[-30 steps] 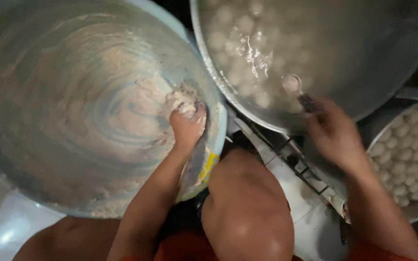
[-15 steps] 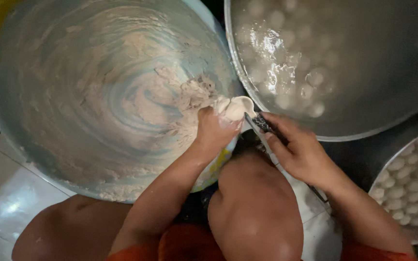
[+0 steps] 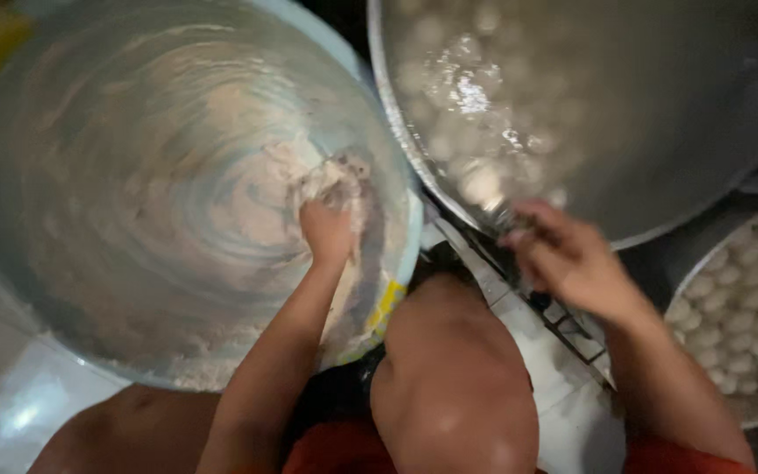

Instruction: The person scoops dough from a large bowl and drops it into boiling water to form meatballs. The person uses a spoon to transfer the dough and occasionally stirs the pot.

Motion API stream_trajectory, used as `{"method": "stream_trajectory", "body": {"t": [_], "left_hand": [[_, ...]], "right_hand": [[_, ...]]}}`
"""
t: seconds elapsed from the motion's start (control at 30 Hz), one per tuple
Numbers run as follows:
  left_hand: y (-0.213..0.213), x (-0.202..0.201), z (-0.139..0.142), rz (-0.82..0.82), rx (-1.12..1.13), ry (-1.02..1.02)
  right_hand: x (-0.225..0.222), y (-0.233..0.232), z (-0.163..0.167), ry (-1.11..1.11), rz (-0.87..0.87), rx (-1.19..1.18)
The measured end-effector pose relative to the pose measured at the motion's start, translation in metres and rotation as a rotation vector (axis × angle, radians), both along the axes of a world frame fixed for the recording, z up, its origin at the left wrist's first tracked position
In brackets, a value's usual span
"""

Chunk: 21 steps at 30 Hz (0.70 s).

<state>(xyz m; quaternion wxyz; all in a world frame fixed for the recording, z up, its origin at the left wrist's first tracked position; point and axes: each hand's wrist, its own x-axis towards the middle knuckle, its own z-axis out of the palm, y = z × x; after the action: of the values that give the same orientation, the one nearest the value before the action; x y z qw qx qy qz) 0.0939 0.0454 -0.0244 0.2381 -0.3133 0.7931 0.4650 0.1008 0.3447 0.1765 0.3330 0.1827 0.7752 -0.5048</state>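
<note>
**Overhead, two hands between basin and pot**

Seen from above, the left hand [image 3: 326, 230] reaches into a large pale-blue basin [image 3: 10, 263], its inner wall smeared with a whitish paste [image 3: 221, 211]. The hand's fingers are clenched around a lump of paste [image 3: 331, 180] that lies against the right-hand wall of the basin, near its rim; the lump shows just above the knuckles and the hand is coated with the same material. A yellow patch [image 3: 388, 303] marks the basin's outer rim just beside the forearm.

To the right, the right hand [image 3: 563, 259] rests at the near edge of a wide metal pot [image 3: 704, 175]. Its fingers are curled around a thin metal utensil [image 3: 506, 215], seemingly a spoon, though motion blur hides its shape and exact grip. The utensil's end sits at the pot's rim, touching the liquid's edge. Pale round balls [image 3: 484, 184] float in the glistening liquid inside the pot.

At far right, a second metal tray [image 3: 704, 254] holds many closely packed white balls [image 3: 747, 325], well apart from the basin. The person's bare knee [image 3: 454, 377] rises between the two forearms, below the gap separating basin and pot. A pale tiled floor [image 3: 10, 404] shows at lower left beneath the basin.
</note>
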Motion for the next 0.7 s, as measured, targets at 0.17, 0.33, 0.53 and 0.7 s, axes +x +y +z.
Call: {"method": "stream_trajectory", "body": {"t": [0.17, 0.33, 0.53, 0.7], "left_hand": [[0.024, 0.024, -0.022, 0.175, 0.263, 0.385], [0.028, 0.014, 0.008, -0.087, 0.238, 0.582], [0.029, -0.004, 0.072, -0.308, 0.006, 0.881], [0.039, -0.009, 0.097, -0.526, -0.319, 1.137]], "right_hand": [[-0.012, 0.063, -0.002, 0.315, 0.295, 0.855], [-0.013, 0.09, -0.008, 0.262, 0.277, 1.042], [0.0, 0.059, -0.004, 0.47, -0.013, 0.446], [0.002, -0.018, 0.007, -0.001, 0.033, -0.088]]}}
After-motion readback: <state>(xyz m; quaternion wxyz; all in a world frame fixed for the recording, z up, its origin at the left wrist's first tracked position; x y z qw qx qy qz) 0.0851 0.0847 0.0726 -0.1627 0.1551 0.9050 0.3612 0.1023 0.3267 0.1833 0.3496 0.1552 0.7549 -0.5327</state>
